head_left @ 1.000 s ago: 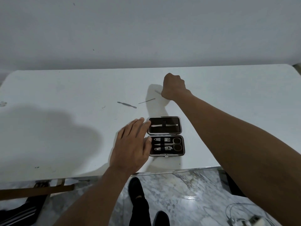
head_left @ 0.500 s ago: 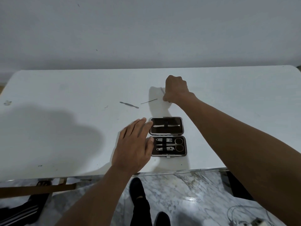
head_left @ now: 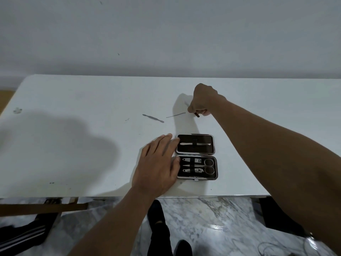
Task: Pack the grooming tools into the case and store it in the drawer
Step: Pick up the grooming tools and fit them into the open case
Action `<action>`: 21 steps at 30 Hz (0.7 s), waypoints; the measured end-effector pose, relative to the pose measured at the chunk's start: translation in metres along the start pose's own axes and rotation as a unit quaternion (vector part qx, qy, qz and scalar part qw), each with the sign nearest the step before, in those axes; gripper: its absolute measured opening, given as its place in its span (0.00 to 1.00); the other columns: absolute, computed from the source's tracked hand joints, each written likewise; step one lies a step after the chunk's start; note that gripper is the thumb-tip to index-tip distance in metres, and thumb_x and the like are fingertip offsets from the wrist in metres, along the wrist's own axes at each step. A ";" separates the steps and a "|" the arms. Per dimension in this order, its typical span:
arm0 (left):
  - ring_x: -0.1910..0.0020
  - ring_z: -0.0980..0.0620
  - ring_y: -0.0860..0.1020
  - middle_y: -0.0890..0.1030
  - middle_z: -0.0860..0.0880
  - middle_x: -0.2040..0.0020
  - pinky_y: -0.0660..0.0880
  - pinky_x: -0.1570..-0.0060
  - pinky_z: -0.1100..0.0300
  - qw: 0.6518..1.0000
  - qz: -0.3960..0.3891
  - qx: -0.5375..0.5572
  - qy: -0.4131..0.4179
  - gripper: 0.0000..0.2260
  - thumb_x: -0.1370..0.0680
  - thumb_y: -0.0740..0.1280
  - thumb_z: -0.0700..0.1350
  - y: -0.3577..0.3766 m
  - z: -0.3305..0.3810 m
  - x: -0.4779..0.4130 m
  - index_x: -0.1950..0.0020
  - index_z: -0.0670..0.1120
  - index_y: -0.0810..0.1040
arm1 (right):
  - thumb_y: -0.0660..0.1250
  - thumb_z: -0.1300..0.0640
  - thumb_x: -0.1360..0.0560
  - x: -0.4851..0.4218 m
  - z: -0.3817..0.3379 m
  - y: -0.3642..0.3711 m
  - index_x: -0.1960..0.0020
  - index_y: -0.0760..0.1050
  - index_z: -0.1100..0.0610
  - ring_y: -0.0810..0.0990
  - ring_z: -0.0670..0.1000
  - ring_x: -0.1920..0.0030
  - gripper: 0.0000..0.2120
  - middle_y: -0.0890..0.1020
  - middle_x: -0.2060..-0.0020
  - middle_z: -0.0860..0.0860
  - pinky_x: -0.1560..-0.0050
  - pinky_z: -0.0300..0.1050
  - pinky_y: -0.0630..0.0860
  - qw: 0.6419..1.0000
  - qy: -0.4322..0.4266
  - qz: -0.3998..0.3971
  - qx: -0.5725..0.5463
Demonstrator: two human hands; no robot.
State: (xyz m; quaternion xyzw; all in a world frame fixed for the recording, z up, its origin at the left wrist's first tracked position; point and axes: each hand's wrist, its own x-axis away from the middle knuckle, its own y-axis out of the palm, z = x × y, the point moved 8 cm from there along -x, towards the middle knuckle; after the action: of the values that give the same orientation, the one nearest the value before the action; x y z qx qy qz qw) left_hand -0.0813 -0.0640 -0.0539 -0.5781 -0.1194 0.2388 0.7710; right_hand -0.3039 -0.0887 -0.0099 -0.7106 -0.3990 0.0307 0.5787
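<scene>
Right hand (head_left: 203, 100), upper centre of frame: fingers curled, pinching a slim tool (head_left: 196, 114) whose dark end pokes out below the fist. Left hand (head_left: 158, 167) flat, fingers together, touching the open case (head_left: 196, 157), lower centre. Inside: scissors, clippers, tweezers strapped down. Two thin tools (head_left: 153, 118) lie loose left of the fist, long axes roughly left-right.

White table (head_left: 73, 100) against a plain grey wall (head_left: 166, 34) (marbled floor (head_left: 212, 222) below).

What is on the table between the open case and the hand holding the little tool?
Nothing. In the head view, only bare white table, in shadow, lies between the open case and the right hand.
</scene>
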 end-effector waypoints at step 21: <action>0.26 0.52 0.65 0.69 0.52 0.26 0.64 0.30 0.53 1.000 0.003 -0.014 0.001 0.22 0.20 0.55 0.53 -0.002 0.002 0.000 0.26 0.52 0.67 | 0.70 0.66 0.35 -0.013 0.025 -0.015 0.52 0.80 0.62 0.82 0.59 0.57 0.11 0.83 0.56 0.58 0.59 0.43 0.77 0.993 -0.013 0.113 -0.011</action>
State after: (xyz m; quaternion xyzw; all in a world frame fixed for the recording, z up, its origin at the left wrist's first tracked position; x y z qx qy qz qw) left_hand -0.0814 -0.0626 -0.0510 -0.5892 -0.1203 0.2384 0.7626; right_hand -0.3327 -0.0766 -0.0109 -0.7568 -0.3235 0.1009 0.5589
